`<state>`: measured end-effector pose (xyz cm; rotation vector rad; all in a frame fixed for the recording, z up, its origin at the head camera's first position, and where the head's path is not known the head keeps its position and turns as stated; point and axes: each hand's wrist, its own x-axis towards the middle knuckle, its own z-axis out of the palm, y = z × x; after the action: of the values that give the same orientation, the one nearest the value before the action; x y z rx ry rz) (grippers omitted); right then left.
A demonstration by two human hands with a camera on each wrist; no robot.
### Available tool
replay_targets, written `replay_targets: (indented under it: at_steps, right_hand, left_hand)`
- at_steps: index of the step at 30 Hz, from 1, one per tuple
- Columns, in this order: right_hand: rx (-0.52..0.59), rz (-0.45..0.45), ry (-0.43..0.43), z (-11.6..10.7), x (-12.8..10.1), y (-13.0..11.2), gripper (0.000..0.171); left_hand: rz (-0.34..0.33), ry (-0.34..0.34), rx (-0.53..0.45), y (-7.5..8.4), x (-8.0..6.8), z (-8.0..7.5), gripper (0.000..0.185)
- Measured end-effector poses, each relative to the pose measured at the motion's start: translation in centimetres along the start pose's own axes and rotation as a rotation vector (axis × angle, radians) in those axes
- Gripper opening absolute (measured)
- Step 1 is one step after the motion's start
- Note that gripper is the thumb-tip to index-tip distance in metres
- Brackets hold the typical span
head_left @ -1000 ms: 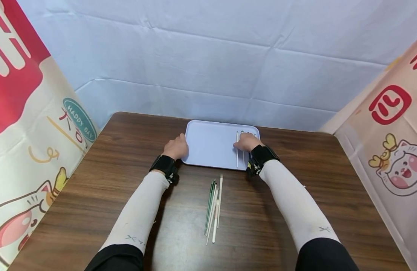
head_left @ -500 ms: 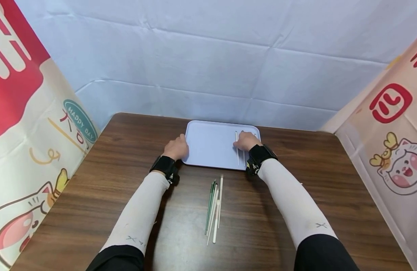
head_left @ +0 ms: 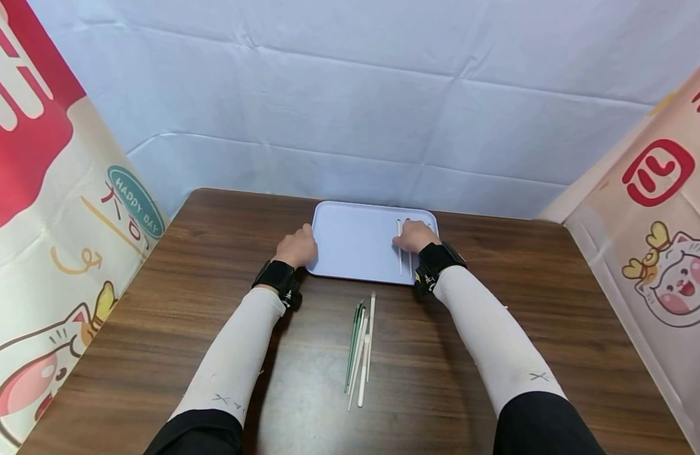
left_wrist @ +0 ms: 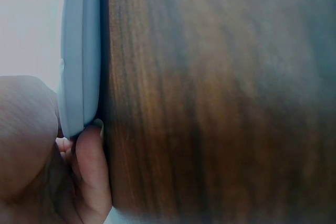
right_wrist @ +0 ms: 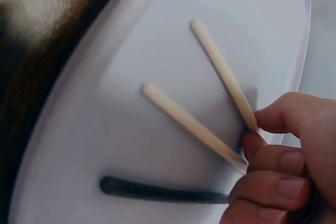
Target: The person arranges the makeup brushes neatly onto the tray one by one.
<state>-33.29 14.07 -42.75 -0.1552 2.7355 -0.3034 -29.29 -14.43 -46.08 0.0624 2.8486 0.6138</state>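
- Wrinkled pale sheeting backs a dark wooden table (head_left: 213, 328) in the head view, with cartoon banners at both sides. A lavender tray (head_left: 355, 243) lies at the far middle. The left hand (head_left: 296, 248) grips the tray's left edge, fingers curled. The right hand (head_left: 415, 237) rests on the tray's right part over two pale chopsticks (head_left: 399, 256), its fingers bent. Loose chopsticks (head_left: 359, 344) lie bundled on the table near the tray's front edge, green and white; their number is hard to count.
- Left wrist view: the tray's rim (left_wrist: 79, 66) stands edge-on against blurred wood grain, a fingertip (left_wrist: 90, 156) curled under its corner.
- Right wrist view: three sticks lie on the tray, two pale (right_wrist: 189, 121) and one dark chopstick (right_wrist: 157, 191). Curled fingertips (right_wrist: 273, 153) touch or pinch their near ends; which, I cannot tell.
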Motion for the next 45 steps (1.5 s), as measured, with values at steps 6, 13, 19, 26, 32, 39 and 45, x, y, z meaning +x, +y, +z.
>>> replay_targets:
  at_steps: [6, 13, 19, 26, 32, 39, 45]
  right_hand:
    - [0.004, 0.010, 0.003, 0.1, 0.0, 0.1, 0.045]
    - [0.005, 0.013, 0.005, 0.0, 0.1, 0.4, 0.045]
    - [-0.003, 0.004, 0.016, -0.1, 0.0, 0.4, 0.041]
    - [-0.006, 0.010, 0.014, -0.4, -0.3, 0.3, 0.039]
    - [-0.019, -0.001, 0.022, -0.7, -0.3, 0.3, 0.037]
    - [-0.044, -0.006, 0.014, -0.8, -0.3, 0.4, 0.044]
    - [-0.047, -0.023, 0.025, -1.1, -0.6, 0.3, 0.051]
  left_hand:
    - [0.010, 0.002, 0.000, 0.0, -0.1, 0.0, 0.033]
    - [0.010, 0.002, 0.001, 0.2, 0.0, -0.1, 0.033]
    - [0.014, 0.005, 0.005, 0.3, -0.1, -0.1, 0.033]
    - [0.018, 0.004, 0.011, 0.2, 0.0, 0.0, 0.034]
    - [0.013, 0.002, 0.019, 0.0, 0.2, 0.2, 0.035]
    - [0.005, 0.002, 0.022, -0.1, 0.3, 0.2, 0.035]
    - [0.006, 0.007, 0.017, -0.4, 0.5, 0.4, 0.036]
